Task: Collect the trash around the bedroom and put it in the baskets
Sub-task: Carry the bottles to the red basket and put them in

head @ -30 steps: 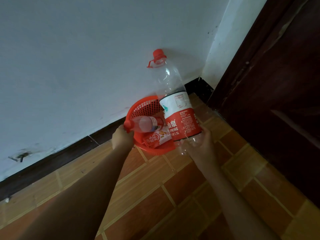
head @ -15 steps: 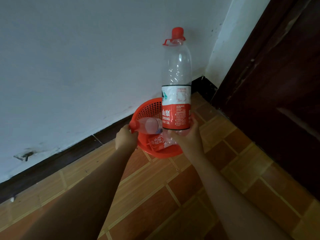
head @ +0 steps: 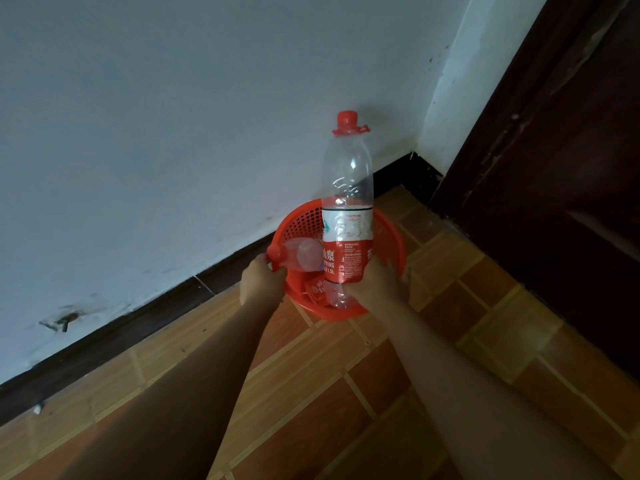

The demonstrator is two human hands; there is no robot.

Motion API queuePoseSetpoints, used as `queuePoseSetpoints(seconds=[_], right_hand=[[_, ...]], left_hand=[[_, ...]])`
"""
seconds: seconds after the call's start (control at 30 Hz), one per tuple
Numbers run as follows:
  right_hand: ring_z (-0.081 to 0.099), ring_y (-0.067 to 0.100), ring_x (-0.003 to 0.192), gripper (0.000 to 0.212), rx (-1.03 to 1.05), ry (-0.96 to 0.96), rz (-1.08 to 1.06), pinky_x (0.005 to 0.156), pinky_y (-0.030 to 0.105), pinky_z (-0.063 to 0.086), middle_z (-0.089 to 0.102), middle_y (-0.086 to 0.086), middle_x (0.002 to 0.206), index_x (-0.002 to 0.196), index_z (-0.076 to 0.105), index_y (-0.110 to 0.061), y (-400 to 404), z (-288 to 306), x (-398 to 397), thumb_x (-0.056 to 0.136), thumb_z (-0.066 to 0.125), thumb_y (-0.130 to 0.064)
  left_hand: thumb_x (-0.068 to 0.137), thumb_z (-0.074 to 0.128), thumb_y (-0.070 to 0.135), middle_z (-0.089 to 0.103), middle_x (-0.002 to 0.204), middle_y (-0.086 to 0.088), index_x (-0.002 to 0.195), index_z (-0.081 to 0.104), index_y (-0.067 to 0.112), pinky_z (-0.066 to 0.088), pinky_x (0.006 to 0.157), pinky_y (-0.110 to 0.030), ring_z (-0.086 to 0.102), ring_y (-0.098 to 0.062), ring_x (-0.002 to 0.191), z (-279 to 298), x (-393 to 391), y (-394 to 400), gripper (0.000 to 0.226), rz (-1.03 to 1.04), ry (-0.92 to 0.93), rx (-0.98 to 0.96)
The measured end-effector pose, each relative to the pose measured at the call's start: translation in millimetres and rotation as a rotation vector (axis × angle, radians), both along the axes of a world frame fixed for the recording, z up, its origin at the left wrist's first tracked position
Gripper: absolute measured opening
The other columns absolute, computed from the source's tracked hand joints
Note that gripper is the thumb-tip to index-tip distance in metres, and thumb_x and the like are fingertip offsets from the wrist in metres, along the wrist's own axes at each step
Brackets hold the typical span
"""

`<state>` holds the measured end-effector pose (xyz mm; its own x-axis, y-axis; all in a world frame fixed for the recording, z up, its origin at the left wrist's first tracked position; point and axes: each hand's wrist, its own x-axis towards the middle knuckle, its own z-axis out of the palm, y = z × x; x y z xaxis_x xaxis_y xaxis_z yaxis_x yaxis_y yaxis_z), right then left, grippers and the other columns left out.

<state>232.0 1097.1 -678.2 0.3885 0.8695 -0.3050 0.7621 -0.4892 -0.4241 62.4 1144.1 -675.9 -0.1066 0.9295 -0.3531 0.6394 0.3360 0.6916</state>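
A round red plastic basket [head: 389, 244] sits on the tiled floor against the wall. My left hand [head: 261, 285] grips its left rim. A large clear empty bottle [head: 346, 244] with a red cap and a red-and-white label stands upright inside the basket. My right hand [head: 377, 284], blurred, is closed around its lower right side. A small clear bottle [head: 301, 259] with a red cap lies in the basket, its neck resting on the left rim. A red snack wrapper [head: 317, 289] lies at the bottom.
A white wall [head: 173, 133] with a dark baseboard [head: 138, 323] runs behind the basket. A dark wooden door [head: 554, 202] stands at the right. A small white scrap [head: 36, 408] lies by the baseboard at far left. Brown floor tiles [head: 485, 323] spread around.
The large bottle went from tilted above the basket to upright, then came down until its base stands inside the basket. My left hand has stayed on the rim.
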Motion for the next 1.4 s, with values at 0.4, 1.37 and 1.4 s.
queuePoseSetpoints(seconds=[0.4,1.37,1.4], right_hand=[[0.044,0.029,0.127,0.086,-0.122,-0.303,0.120,0.116,0.050,0.001,0.054,0.013,0.131,0.128,0.042,-0.007,9.9,1.5,-2.6,0.070,0.055,-0.069],[0.013,0.027,0.143,0.075,-0.065,-0.340,0.161,0.116,0.051,0.012,0.021,0.012,0.153,0.141,0.020,-0.009,-4.2,9.4,2.9,0.085,0.055,-0.044],[0.016,0.027,0.142,0.076,-0.030,-0.320,0.147,0.117,0.049,0.014,0.023,0.012,0.152,0.141,0.019,-0.008,-5.2,10.2,3.0,0.084,0.056,-0.042]], left_hand=[[0.088,0.055,0.018,0.067,0.097,-0.014,0.119,0.052,0.007,0.059,0.074,-0.047,0.068,-0.029,0.078,0.8,-5.4,1.4,0.032,-0.069,0.032,-0.017],[0.089,0.055,0.024,0.066,0.098,-0.013,0.115,0.051,0.007,0.058,0.075,-0.048,0.067,-0.029,0.082,4.0,-4.0,4.7,0.031,-0.116,0.080,-0.036],[0.089,0.055,0.023,0.066,0.100,-0.013,0.117,0.050,0.007,0.058,0.076,-0.048,0.067,-0.029,0.084,4.5,-4.2,4.5,0.033,-0.116,0.083,-0.038]])
